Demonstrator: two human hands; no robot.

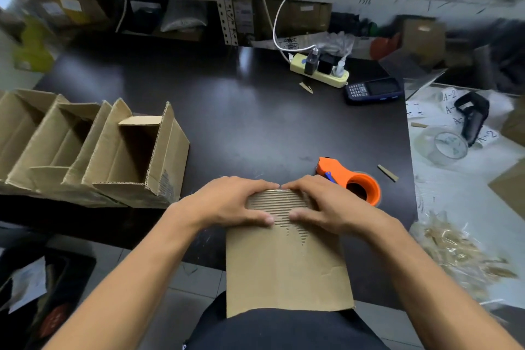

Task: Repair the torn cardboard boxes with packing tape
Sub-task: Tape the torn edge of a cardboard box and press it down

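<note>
- Two hands are laid on one flattened cardboard box (287, 261), which overhangs the near edge of the bench (241, 122) toward the person's lap, its long axis running near to far.
- The box's far end, where the liner is torn away and the fluting is bared, is gripped by the left hand (227, 202) and the right hand (326, 204), fingers curled over the far edge, thumbs pressed on the tear.
- The orange tape dispenser (350, 179) is seen just beyond and right of the right hand, so the nearer reach is judged to be the right's.
- Opened boxes (93, 150) are ranged along the bench's left edge.
</note>
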